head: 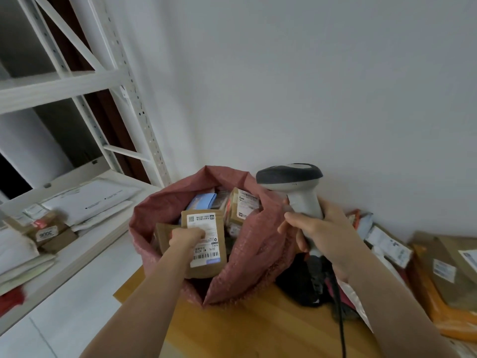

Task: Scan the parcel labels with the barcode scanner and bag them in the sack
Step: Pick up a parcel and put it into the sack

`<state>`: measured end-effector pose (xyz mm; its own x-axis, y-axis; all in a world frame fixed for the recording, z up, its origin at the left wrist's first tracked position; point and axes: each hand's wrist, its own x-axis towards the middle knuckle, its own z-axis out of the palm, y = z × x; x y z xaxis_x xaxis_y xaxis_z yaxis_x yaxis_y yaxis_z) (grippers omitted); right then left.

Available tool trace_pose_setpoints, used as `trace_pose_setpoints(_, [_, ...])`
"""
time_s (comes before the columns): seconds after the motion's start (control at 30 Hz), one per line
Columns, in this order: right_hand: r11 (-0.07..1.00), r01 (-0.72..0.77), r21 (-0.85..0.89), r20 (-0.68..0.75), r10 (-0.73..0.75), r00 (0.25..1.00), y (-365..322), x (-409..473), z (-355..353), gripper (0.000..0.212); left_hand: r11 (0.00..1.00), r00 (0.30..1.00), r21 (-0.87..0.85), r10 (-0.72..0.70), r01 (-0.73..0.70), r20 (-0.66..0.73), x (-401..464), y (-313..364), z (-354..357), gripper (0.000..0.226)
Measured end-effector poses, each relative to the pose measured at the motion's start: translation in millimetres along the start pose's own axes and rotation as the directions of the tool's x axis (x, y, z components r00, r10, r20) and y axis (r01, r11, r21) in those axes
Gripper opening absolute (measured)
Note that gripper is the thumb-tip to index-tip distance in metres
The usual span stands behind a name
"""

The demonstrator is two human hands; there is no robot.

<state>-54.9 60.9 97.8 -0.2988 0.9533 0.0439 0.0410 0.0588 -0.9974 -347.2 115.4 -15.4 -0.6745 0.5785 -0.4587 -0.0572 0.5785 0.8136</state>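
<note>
Setting: wooden desk [245, 329] against a white wall, white metal shelving [77, 83] to the left.
Sack: red woven sack [258, 241], mouth open, holding labelled parcels.
Left hand [187, 236]: fingers grasping a brown parcel [206, 267], label up, over the sack mouth.
Right hand [327, 236]: fingers clenched around the barcode scanner [294, 184] grip, beside the sack.
Right edge: further labelled parcels [444, 270] piled up.

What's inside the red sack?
The sack holds brown labelled parcels and a blue packet. The left hand holds another parcel at its mouth. Deeper contents are hidden.

both forearms bare to the hands [187, 237], no sleeves.
</note>
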Motion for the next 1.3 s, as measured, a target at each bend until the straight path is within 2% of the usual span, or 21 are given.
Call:
trace_pose_setpoints(0.1, [1.000,0.005,-0.002,0.001,-0.005,1.000,2.3,-2.5,-5.4,0.010,0.993,0.991,0.116,0.042,-0.027,-0.125,-8.5,1.1,6.4,0.074])
trace_pose_setpoints(0.17, [1.000,0.002,0.005,-0.005,-0.002,1.000,4.7,-5.6,-11.1,0.009,0.979,0.979,0.203,0.071,-0.031,-0.193,-19.2,1.9,11.2,0.083])
trace_pose_setpoints(0.37, [1.000,-0.006,0.015,-0.010,0.006,1.000,13.4,-25.7,-42.2,0.008,0.972,0.924,0.215,0.167,-0.095,-0.344,-54.6,-3.8,28.5,0.091])
trace_pose_setpoints(0.53, [0.998,-0.009,0.058,0.024,0.008,1.000,15.1,-56.5,-87.7,0.017,0.958,0.879,0.193,0.273,-0.211,-0.391,-105.0,-15.3,53.2,0.084])
trace_pose_setpoints(0.63, [0.998,-0.018,0.067,0.032,0.016,0.999,20.9,-80.7,-124.6,0.017,0.915,0.837,0.213,0.401,-0.344,-0.371,-143.9,-30.7,83.6,0.085])
trace_pose_setpoints(0.8, [0.991,-0.110,0.074,0.010,0.109,0.994,44.1,-116.6,-186.0,0.013,0.835,0.836,0.320,0.518,-0.447,-0.184,-203.9,-66.9,151.2,0.081])
trace_pose_setpoints(0.9, [0.982,-0.178,0.057,-0.018,0.180,0.984,66.4,-137.0,-220.5,0.013,0.805,0.849,0.314,0.529,-0.504,0.005,-230.6,-93.5,196.2,0.071])
trace_pose_setpoints(0.93, [0.978,-0.200,0.059,-0.038,0.202,0.979,75.2,-143.0,-231.7,0.015,0.775,0.831,0.314,0.548,-0.548,0.097,-239.6,-104.6,212.2,0.066])
trace_pose_setpoints(1.0, [0.965,-0.248,0.083,-0.089,0.255,0.963,92.3,-152.6,-251.7,0.017,0.654,0.721,0.308,0.593,-0.691,0.358,-257.1,-129.7,243.6,0.054])
trace_pose_setpoints(1.07, [0.950,-0.292,0.113,-0.137,0.306,0.942,107.6,-161.0,-267.7,0.018,0.558,0.588,0.291,0.479,-0.777,0.652,-272.5,-157.1,273.3,0.057])
trace_pose_setpoints(1.13, [0.933,-0.327,0.147,-0.178,0.351,0.919,121.1,-168.4,-280.1,0.014,0.528,0.513,0.328,0.250,-0.783,0.821,-280.5,-183.3,300.0,0.072])
trace_pose_setpoints(1.23, [0.915,-0.376,0.149,-0.209,0.400,0.892,137.5,-178.1,-293.9,0.014,0.385,0.464,0.400,0.087,-0.832,0.882,-281.0,-215.2,328.0,0.085])
trace_pose_setpoints(1.3, [0.911,-0.395,0.121,-0.213,0.412,0.886,144.5,-184.1,-301.1,0.017,0.267,0.465,0.432,0.076,-0.862,0.882,-280.2,-232.6,336.1,0.079])
